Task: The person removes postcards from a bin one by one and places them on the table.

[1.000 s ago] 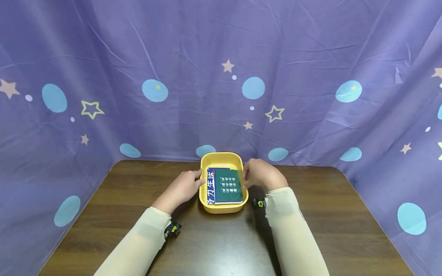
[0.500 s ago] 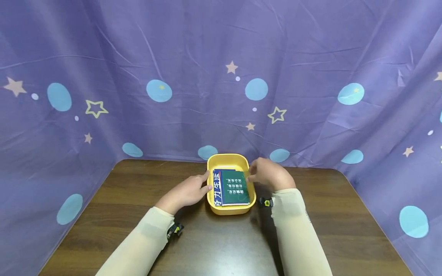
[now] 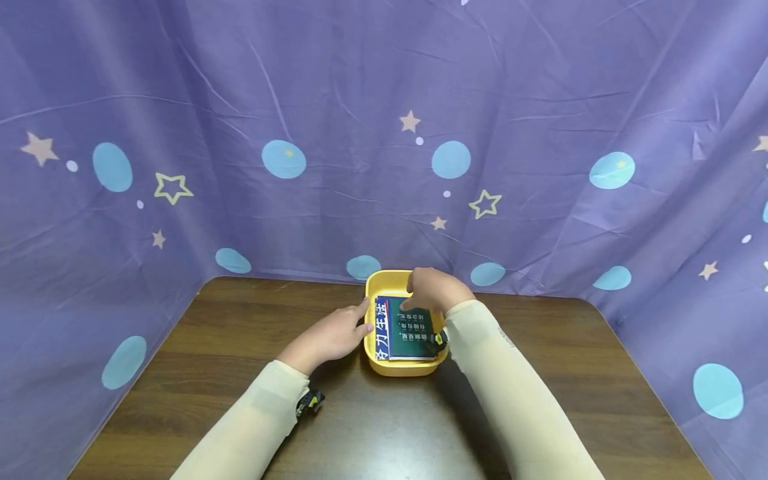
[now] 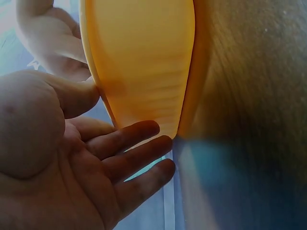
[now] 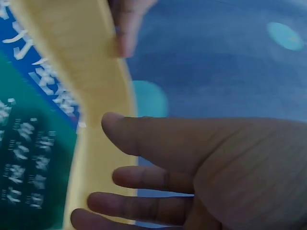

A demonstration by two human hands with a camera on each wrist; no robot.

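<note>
A yellow plastic basket stands on the table, holding flat books or booklets. On top lies a dark green one with white characters, overlapping a blue one at the left. My left hand rests at the basket's left side, thumb at the rim. In the left wrist view its other fingers are nearly straight along the outer wall. My right hand is over the far right of the basket, holding nothing. In the right wrist view its fingers are spread and loosely extended above the basket's edge.
The brown wooden table reaches back to a purple curtain with stars and blue ovals, close behind the basket. Black wrist devices sit under both pale sleeves.
My right hand has moved left from the basket's right rim to above the green book. The left hand stays at the left rim. The head view has shifted slightly left.
</note>
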